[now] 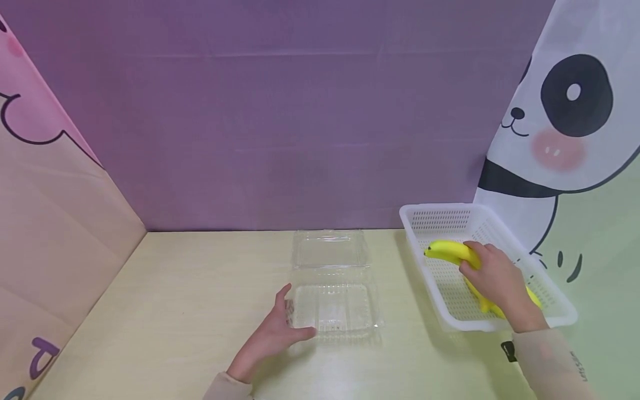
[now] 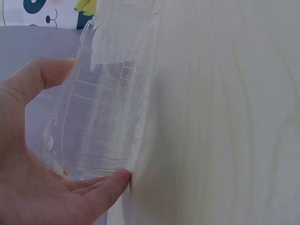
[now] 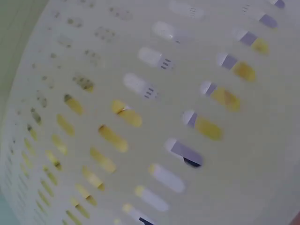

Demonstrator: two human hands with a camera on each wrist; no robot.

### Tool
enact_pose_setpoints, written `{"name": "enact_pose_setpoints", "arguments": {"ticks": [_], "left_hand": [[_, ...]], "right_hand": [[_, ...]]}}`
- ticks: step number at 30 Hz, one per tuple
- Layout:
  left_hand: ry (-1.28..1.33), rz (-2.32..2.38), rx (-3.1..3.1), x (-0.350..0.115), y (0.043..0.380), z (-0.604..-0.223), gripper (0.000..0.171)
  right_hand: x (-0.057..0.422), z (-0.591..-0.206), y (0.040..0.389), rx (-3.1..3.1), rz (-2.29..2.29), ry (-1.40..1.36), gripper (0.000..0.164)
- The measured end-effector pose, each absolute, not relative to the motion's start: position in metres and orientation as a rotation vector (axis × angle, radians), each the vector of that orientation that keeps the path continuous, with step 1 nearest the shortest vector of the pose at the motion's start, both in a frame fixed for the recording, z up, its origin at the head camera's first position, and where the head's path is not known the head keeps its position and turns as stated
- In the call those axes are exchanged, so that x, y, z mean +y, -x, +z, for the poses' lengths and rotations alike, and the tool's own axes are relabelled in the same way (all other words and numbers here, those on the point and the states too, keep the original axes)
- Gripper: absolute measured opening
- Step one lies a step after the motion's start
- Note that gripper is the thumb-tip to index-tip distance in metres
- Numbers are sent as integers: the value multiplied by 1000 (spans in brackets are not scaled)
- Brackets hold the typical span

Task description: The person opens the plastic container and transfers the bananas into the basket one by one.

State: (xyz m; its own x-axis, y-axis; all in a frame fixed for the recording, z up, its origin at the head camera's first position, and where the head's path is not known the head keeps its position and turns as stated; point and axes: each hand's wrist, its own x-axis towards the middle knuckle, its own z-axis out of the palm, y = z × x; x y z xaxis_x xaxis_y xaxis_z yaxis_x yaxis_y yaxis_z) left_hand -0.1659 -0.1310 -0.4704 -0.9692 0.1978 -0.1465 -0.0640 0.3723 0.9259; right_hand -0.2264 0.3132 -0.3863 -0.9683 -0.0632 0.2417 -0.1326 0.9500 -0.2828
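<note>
A clear plastic clamshell box (image 1: 334, 307) stands on the table, its lid (image 1: 330, 248) folded back away from me. My left hand (image 1: 276, 328) is at the box's near left corner, fingers along the left side and thumb at the front edge. In the left wrist view, its fingers (image 2: 110, 187) look fairly straight and touch the box's end. My right hand (image 1: 492, 272) grips a yellow banana (image 1: 447, 250) by one end, over the white basket (image 1: 510, 233). More yellow bananas (image 1: 534, 297) lie in the basket, partly behind that hand. The right wrist view shows only the basket's slotted wall (image 3: 187, 65).
The pale tabletop (image 1: 175, 300) runs to a purple backdrop (image 1: 300, 139). A panda-print cloth (image 1: 575, 183) hangs at the right, beside the basket, and another printed cloth (image 1: 55, 222) borders the left. A small black item (image 1: 508, 351) shows near the right sleeve.
</note>
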Motion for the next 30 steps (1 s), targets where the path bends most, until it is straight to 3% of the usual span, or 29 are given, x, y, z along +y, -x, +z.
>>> {"name": "enact_pose_setpoints", "arguments": {"ticks": [12,30], "left_hand": [[-97,1629,2409,-130,167,-473,119],[-119,1637,2398,-130,167,-473,119]], "right_hand": [[320,-397,228,-2948,457,-65,54],[319,-407,228,-3018,472,-91,48]]}}
